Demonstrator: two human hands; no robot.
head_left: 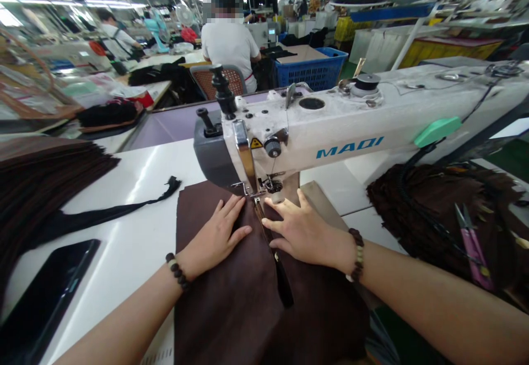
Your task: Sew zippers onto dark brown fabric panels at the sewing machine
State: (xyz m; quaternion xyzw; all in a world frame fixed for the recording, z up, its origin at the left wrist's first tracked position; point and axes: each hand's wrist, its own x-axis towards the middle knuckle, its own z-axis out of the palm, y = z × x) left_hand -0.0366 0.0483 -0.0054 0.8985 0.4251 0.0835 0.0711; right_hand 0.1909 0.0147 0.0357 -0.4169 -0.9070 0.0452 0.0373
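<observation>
Dark brown fabric (223, 304) lies under the needle area of a white sewing machine (351, 128) and hangs down toward me. A dark strip with a zipper-like edge (283, 282) runs along it to the presser foot (257, 202). My left hand (219, 232) rests on the fabric left of the foot, fingers stretched out. On the right, my right hand (301, 227) lies over the fabric beside the strip, fingers spread, with its fingertips close to the foot. The needle tip is too small to make out.
A black phone (45, 299) and stacked brown fabric (45, 188) lie at left. Pink-handled scissors (473, 249) rest on a brown fabric pile (438, 205) at right. Behind the machine, a person in a white shirt (229, 45) sits near a blue basket (309, 70).
</observation>
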